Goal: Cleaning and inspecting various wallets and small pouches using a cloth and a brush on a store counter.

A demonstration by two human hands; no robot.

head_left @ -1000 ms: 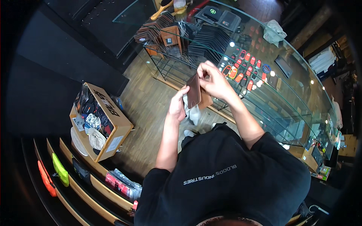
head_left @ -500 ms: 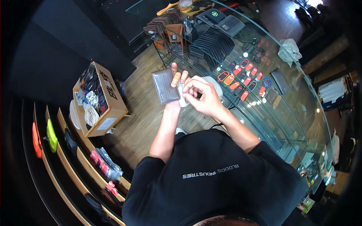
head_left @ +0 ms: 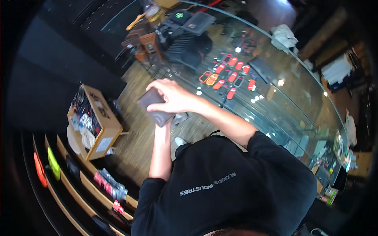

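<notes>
A dark brown leather wallet is held in front of me, tilted, above the wooden floor. My right hand reaches over it from the right, its thumb across the top face and its fingers curled round the far edge. Underneath, my left hand bears the wallet; only its wrist and the heel of the hand show, and its fingers are hidden. Just right of the left wrist, a small greyish thing is too blurred to make out.
A glass display counter curves along the right, with red and orange tags, a black wallet and racked brown wallets. On the left stand a cardboard box of clothing and wooden shelves with packaged goods.
My right hand has moved left from beside the wallet and closed over it. The wallet has turned and tilted, and most of my left hand is now covered. The whole view has shifted.
</notes>
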